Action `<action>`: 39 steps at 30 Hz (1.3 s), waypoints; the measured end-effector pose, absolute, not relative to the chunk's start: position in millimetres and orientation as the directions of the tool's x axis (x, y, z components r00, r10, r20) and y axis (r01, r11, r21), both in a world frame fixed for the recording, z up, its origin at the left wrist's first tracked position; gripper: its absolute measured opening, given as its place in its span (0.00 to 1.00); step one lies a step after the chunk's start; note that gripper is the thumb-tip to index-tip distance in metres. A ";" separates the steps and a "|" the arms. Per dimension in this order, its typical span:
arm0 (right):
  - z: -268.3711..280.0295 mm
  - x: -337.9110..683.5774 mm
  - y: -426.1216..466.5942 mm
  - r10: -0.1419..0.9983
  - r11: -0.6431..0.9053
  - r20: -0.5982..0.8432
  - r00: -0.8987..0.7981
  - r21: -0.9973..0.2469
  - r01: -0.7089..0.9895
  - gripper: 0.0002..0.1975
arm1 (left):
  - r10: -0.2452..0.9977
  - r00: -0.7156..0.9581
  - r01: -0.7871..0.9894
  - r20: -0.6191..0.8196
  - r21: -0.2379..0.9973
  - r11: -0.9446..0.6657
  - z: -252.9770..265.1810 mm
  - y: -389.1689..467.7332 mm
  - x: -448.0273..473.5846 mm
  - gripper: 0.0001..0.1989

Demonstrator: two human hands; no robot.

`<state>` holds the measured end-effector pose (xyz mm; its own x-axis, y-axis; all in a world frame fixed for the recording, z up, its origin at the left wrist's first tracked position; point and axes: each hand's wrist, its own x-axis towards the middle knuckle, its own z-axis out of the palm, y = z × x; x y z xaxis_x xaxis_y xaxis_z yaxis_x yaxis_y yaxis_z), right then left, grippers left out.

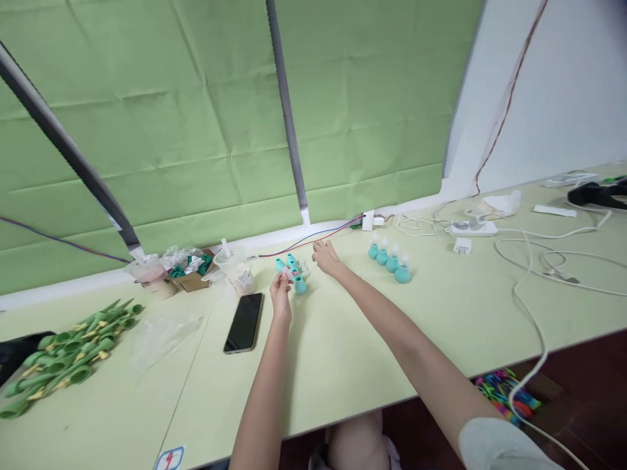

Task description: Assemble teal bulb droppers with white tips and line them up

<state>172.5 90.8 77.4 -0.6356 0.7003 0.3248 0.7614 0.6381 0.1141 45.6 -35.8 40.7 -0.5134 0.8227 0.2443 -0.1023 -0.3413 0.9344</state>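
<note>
My left hand [281, 292] is closed in a pinch on a small pinkish-white piece [288, 274], partly hidden by the fingers. Right beside it stands a teal bulb-shaped piece [300, 286] with an open neck, and more teal pieces [290, 260] of that kind are grouped just behind. My right hand [326, 256] hovers to the right of this group, its fingers bent and slightly apart, with nothing visible in them. Small white parts [304, 269] lie between the hands. Farther right, a slanting row of teal bulb-shaped pieces [392, 262] carries white rounded tops.
A phone [243, 323] lies left of my left forearm. Behind it are a plastic cup [236, 271], another drink cup [155, 277] and a cardboard box [192, 281]. Green flower-like pieces [73, 352] fill the far left. White cables and a power strip [473, 228] occupy the right.
</note>
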 end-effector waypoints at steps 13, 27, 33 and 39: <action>59.4 151.9 116.2 0.595 0.740 0.331 -0.733 0.131 0.660 0.05 | 0.845 -0.513 -0.159 0.153 0.950 -0.269 36.2 -33.3 34.9 0.22; 48.7 148.5 117.6 0.588 0.760 0.386 -0.711 0.037 0.649 0.05 | 0.856 -0.495 -0.169 0.150 0.950 -0.265 34.8 -31.5 33.7 0.20; 68.7 165.6 93.2 0.601 0.753 0.554 -0.576 -0.150 0.641 0.06 | 0.897 -0.416 -0.208 0.153 0.944 -0.257 41.4 -33.0 40.1 0.21; 85.9 209.0 25.1 0.541 0.819 0.722 -0.430 -0.337 0.465 0.06 | 0.962 -0.210 -0.226 0.176 0.948 -0.223 48.9 -40.0 60.5 0.20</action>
<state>209.0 25.1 85.9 -0.4304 0.5414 0.7223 0.4650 0.8188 -0.3366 60.5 -40.0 48.9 -0.2097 0.9617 0.1764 -0.2260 -0.2232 0.9482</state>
